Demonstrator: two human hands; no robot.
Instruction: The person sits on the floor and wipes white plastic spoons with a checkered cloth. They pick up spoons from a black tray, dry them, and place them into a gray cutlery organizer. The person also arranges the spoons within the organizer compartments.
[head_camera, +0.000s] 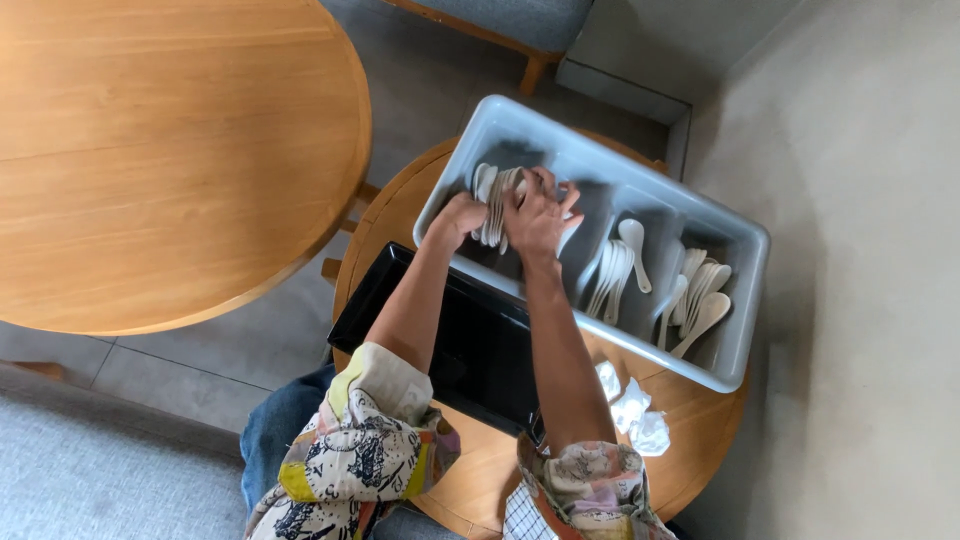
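Note:
A grey plastic bin (520, 118) lies tilted on a small round wooden table (700, 420). Both my hands reach into its left end. My left hand (458, 216) and my right hand (540, 212) close together around a stack of white spoons (493, 200) held upright between them. More white spoons (690, 290) lie loose in the right half of the bin, some leaning in a bundle near the middle.
A black tray (470, 345) sits on the small table under my forearms. Crumpled white tissue (632, 408) lies beside it. A large round wooden table (170, 150) fills the upper left. A chair (510, 25) stands at the top; grey floor lies to the right.

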